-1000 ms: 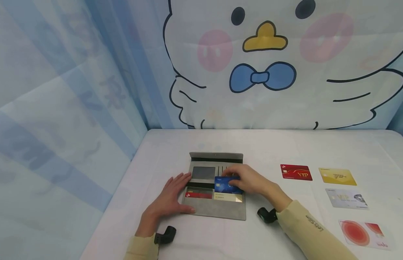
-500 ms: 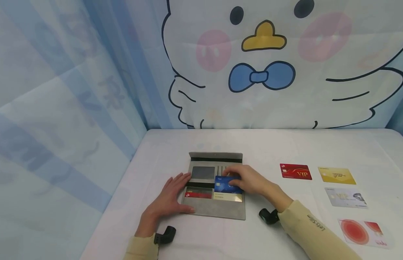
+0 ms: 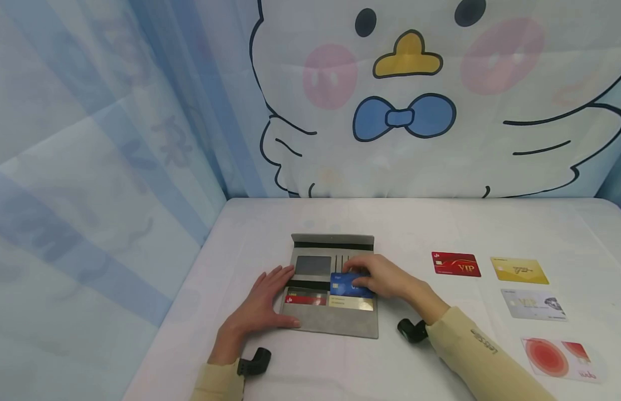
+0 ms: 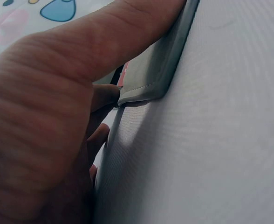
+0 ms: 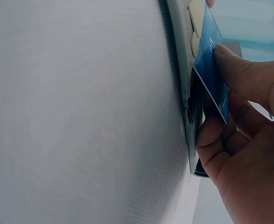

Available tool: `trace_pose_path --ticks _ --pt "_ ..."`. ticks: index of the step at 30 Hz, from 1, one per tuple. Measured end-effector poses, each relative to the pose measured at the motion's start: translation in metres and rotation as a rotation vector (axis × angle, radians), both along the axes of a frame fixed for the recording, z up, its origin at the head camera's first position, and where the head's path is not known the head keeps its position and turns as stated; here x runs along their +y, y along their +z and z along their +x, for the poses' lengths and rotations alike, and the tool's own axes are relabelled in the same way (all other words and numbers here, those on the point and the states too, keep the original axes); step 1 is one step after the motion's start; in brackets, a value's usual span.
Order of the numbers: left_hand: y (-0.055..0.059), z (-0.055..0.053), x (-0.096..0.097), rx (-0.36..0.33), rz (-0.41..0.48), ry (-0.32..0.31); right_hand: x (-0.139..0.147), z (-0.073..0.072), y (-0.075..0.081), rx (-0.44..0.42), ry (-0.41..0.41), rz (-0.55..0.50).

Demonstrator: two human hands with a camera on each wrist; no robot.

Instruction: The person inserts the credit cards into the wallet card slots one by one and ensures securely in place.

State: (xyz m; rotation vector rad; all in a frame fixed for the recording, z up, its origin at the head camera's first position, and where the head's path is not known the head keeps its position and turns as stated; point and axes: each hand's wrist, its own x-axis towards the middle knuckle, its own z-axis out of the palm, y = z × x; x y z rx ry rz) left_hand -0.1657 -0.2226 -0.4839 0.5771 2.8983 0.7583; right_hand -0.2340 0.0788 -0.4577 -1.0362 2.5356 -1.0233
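A grey wallet [image 3: 335, 326] lies unfolded on the table. Along its left edge rests my left hand [image 3: 262, 303], fingers extended and thumb on the near flap; the left wrist view shows the thumb over the wallet's corner. My right hand [image 3: 382, 275] pinches a blue card [image 3: 343, 284] between thumb and fingers, over the wallet's right half. In the right wrist view the blue card [image 5: 210, 70] stands tilted from the wallet, its lower edge near the pockets; how deep it sits is unclear. A red card [image 3: 305, 300] and a pale gold card [image 3: 351, 303] show in the near pockets.
On the right of the table lie a red VIP card [image 3: 456, 264], a gold card [image 3: 519, 270], a silver card [image 3: 533, 304] and a white card with red circles [image 3: 561, 359]. A cartoon-printed curtain [image 3: 405, 167] hangs behind the table.
Almost nothing differs. The blue card in the right hand sits very slightly nearer the wallet's front pockets; the left hand and wallet stay in place.
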Motion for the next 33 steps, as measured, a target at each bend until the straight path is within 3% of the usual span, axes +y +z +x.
trace_pose_path --ticks 10,24,33 --pt "0.0027 0.0008 0.0004 0.015 0.031 -0.02 0.0 -0.0003 -0.0009 -0.03 -0.005 0.005" --pt "0.0019 0.0 -0.0013 -0.004 -0.002 -0.002 -0.0013 0.0 0.0011 -0.059 0.014 -0.011" --pt "0.0019 0.0005 0.0009 0.005 -0.005 0.001 -0.0012 0.0061 0.0007 0.002 -0.051 0.009"
